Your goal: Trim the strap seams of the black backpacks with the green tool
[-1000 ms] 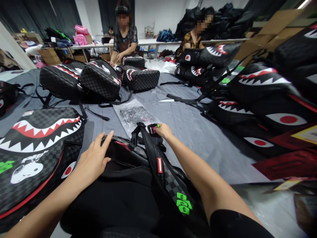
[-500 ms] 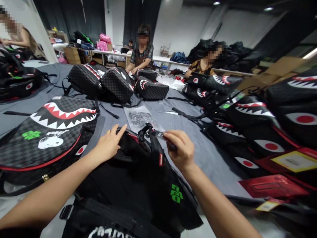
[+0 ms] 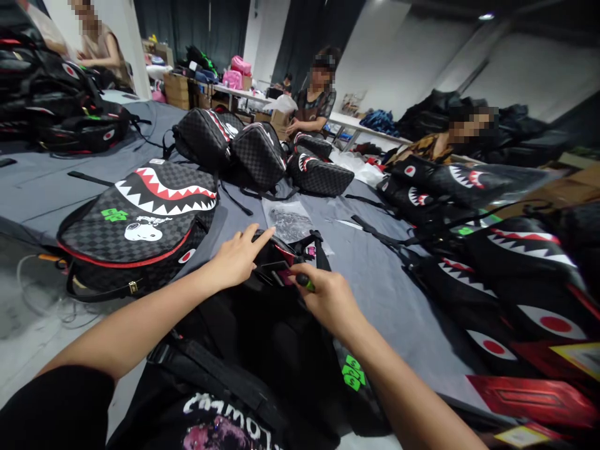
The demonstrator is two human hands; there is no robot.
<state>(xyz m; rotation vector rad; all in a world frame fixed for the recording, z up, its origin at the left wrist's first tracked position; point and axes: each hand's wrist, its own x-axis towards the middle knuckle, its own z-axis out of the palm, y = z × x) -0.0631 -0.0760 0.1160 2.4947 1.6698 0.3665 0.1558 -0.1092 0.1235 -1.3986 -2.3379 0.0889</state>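
A black backpack (image 3: 281,337) with a green patch lies in front of me, its top opening facing away. My left hand (image 3: 239,256) rests at the rim of that opening, fingers stretched and spread. My right hand (image 3: 328,294) is closed around a short tool (image 3: 305,281) with a black and green handle; its working end is hidden, so its exact kind is unclear. A thin dark flat piece (image 3: 276,273) shows at the opening beside the right fingertips. A black strap (image 3: 321,250) rises just beyond this hand.
A checkered shark-mouth backpack (image 3: 140,219) lies at left. More backpacks (image 3: 260,156) stand farther back, with a stack (image 3: 529,275) at right. A clear plastic bag (image 3: 288,219) lies on the grey tablecloth (image 3: 370,262). Red tags (image 3: 534,400) hang at lower right. Co-workers (image 3: 316,100) sit beyond.
My view has turned left, so the scene shifts right. My right hand has brought the tool from beside the strap to the backpack's opening. My left hand stays at the rim.
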